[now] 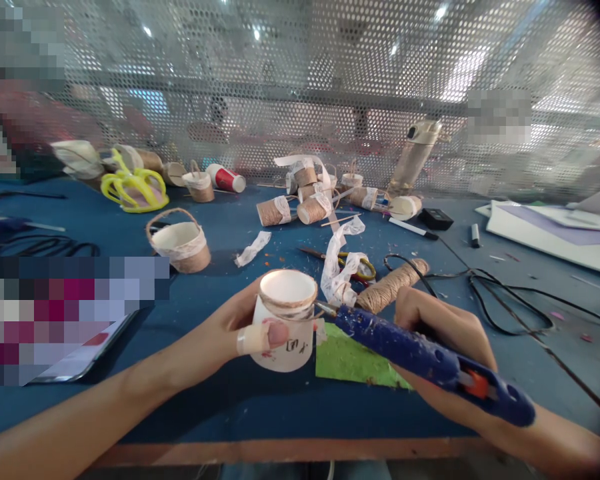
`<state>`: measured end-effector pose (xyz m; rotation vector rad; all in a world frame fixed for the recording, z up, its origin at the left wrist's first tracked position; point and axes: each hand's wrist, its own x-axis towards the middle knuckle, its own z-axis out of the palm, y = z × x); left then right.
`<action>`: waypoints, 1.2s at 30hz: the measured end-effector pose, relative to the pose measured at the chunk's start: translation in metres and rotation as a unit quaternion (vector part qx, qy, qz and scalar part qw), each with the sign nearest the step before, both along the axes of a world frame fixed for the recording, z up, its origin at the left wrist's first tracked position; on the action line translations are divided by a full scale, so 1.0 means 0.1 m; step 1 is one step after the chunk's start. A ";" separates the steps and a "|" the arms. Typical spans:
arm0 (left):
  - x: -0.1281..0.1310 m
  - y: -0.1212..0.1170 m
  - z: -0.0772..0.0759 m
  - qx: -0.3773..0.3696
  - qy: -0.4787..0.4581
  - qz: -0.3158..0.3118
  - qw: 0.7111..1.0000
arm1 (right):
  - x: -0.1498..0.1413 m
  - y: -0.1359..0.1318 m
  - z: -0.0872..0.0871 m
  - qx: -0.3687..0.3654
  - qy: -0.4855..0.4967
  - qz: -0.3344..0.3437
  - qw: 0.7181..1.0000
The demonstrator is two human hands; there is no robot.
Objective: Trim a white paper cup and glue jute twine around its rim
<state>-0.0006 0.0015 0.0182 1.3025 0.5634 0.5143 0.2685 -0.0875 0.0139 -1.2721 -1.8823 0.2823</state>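
Observation:
My left hand (pixel 253 327), with a bandage on its thumb, is closed round a white paper cup (pixel 286 353) whose open top faces up. Several turns of jute twine (pixel 287 307) circle the cup just below its rim. In my right hand (pixel 445 327) is a blue hot glue gun (pixel 400 343), its metal nozzle touching or nearly touching the twine on the cup's right side. A roll of jute twine (pixel 393 285) lies just beyond the glue gun. Under the gun is a green sheet (pixel 350 360). Most fingers of both hands are hidden.
A finished-looking twine basket (pixel 185 250) stands at the left. White lace (pixel 335 267) and scissors (pixel 363 265) lie beyond the cup. Several twine-wrapped cups (pixel 314 203) are heaped near the mesh screen (pixel 280 87). A black cable (pixel 500 327) coils at the right; a tablet-like thing (pixel 87 357) lies left.

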 end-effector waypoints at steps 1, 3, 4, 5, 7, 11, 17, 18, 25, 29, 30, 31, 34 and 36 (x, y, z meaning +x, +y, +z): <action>0.01 0.00 0.00 -0.003 -0.004 0.000 1.000 | -0.01 0.00 0.00 0.004 -0.003 0.000 1.000; 0.02 0.00 0.00 -0.004 -0.013 -0.007 1.000 | -0.03 0.00 0.01 0.011 -0.002 0.003 1.000; 0.02 0.00 0.00 -0.004 -0.016 -0.010 1.000 | -0.03 -0.01 0.01 0.011 0.000 0.007 1.000; 0.02 0.00 0.01 -0.005 -0.017 -0.011 1.000 | -0.03 -0.01 0.01 0.008 0.003 0.011 1.000; 0.03 0.00 0.03 -0.005 -0.021 -0.016 1.000 | -0.02 0.00 -0.01 0.000 0.019 0.014 1.000; 0.03 -0.01 0.06 -0.016 -0.025 -0.023 0.999 | 0.01 0.01 -0.04 -0.020 0.043 0.015 0.999; 0.03 0.01 0.01 0.005 0.013 0.009 1.000 | -0.01 0.00 0.01 -0.005 0.015 0.029 0.999; 0.03 0.01 0.00 0.004 0.013 0.007 1.000 | 0.00 0.00 0.01 -0.006 0.008 0.033 0.999; 0.02 0.02 0.00 -0.002 0.000 0.004 1.000 | 0.02 0.04 0.00 -0.012 0.089 0.023 0.996; 0.07 0.00 -0.01 0.025 -0.002 0.035 0.999 | -0.08 0.09 0.06 0.046 0.187 0.045 0.980; 0.08 -0.01 -0.01 0.028 0.000 0.050 0.998 | -0.11 0.12 0.07 0.047 0.203 0.053 0.977; 0.09 -0.02 -0.01 0.030 0.002 0.059 0.998 | -0.16 0.15 0.09 0.041 0.211 0.060 0.975; 0.11 -0.04 0.00 0.027 0.014 0.074 0.997 | -0.28 0.25 0.10 0.021 0.215 0.069 0.974; 0.12 -0.03 0.00 0.029 0.027 0.084 0.996 | -0.35 0.31 0.07 0.003 0.219 0.086 0.972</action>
